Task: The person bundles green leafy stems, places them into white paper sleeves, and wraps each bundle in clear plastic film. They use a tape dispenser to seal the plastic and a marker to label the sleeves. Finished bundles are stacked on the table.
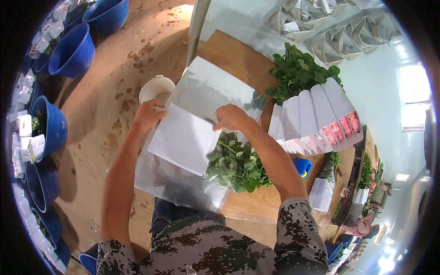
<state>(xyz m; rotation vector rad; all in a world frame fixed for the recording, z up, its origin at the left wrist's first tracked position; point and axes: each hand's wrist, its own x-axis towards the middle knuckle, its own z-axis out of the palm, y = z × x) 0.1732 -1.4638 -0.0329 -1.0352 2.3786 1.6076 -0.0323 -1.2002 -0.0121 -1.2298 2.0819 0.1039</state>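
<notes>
A white corrugated sheet (184,137) lies on clear plastic film (213,84) in front of my body. My left hand (150,115) holds the sheet's left edge near its upper corner. On the opposite side, my right hand (232,118) pinches the edge with the thumb on top and the fingers curled. Green leafy stems (237,163) stick out from beside the sheet, under my right forearm and partly beneath the film. Whatever lies under the sheet is hidden.
Pink roses (340,127) in white wrapping sleeves (311,111) are lined up at the right of the wooden table (237,51). A blue tape dispenser (303,167) sits nearby. A white bucket (156,87) stands at left. Blue tubs (74,51) line the far left. Farther right is another person (362,227).
</notes>
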